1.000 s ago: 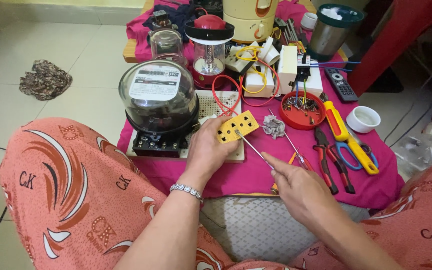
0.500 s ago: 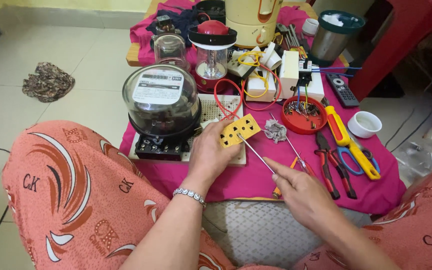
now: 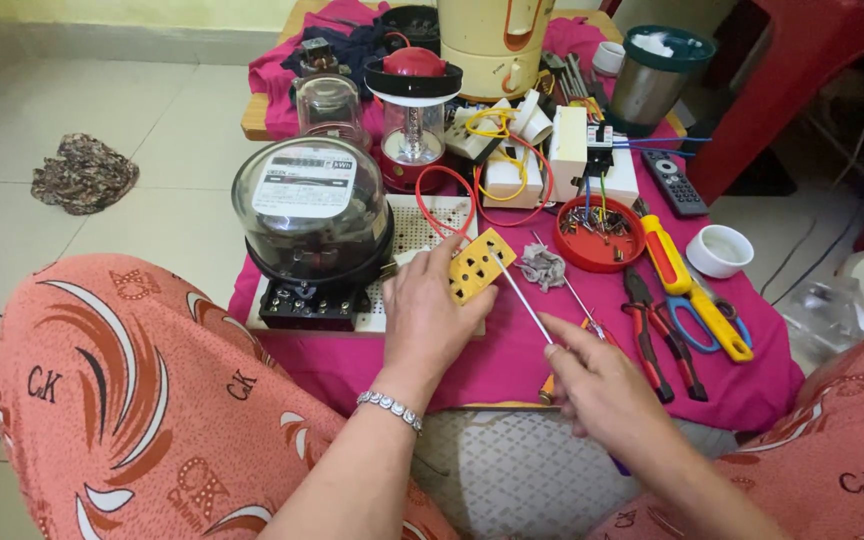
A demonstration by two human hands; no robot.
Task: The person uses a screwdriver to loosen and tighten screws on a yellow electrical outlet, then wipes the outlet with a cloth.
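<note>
I am steadying a yellow socket plate (image 3: 480, 264) on the magenta cloth (image 3: 512, 350), its long axis tilting up to the right. My left hand (image 3: 430, 320) is closed on its lower left end, fingers curled over the edge, so this hand is the nearer one. My right hand (image 3: 592, 385) is pinching a thin screwdriver (image 3: 524, 296) whose shaft is slanting up and left, tip meeting the plate's right edge. Left of the plate, a glass-domed electric meter (image 3: 312, 225) is sitting on a white perforated board (image 3: 417, 228), showing a pale rectangular label under the dome. To the right are lying a red round tray (image 3: 598, 243) of screws, red-handled pliers (image 3: 652, 335) and yellow-handled scissors (image 3: 702, 305).
</note>
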